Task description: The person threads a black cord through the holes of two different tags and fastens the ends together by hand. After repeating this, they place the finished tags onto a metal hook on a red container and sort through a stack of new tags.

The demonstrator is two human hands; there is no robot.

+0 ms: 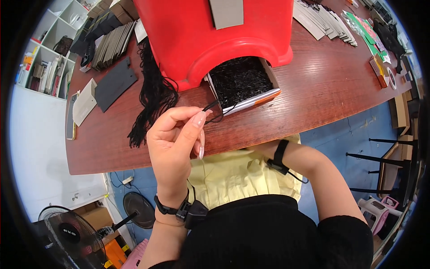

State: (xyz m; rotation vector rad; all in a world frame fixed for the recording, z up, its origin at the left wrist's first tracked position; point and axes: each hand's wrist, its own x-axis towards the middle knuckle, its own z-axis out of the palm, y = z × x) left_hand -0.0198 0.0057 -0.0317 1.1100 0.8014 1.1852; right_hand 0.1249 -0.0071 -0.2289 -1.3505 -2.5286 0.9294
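Near the counter's [313, 103] front edge, the left hand [172, 141] pinches a thin black cord [211, 106], whose loose loop could snag on the adjacent open box [239, 106]; the mostly hidden right hand's [263, 148] grip cannot be told.

A red stool [192, 36] overhangs the box [251, 101]; rightward, the tabletop [322, 85] lies open.

One surface [322, 76] carries one red stool [183, 40], one open box [255, 98] and, to their left, one bundle of black cords [154, 92]. One grip [172, 139] shows, with at least one thin black cord [218, 119]. Two groups of grey cards, far left [114, 45] and far right [309, 20], are too tightly packed to count. There is one yellow box [380, 71] at right, two black wristbands [280, 154] near, and one fan [70, 233] near left.
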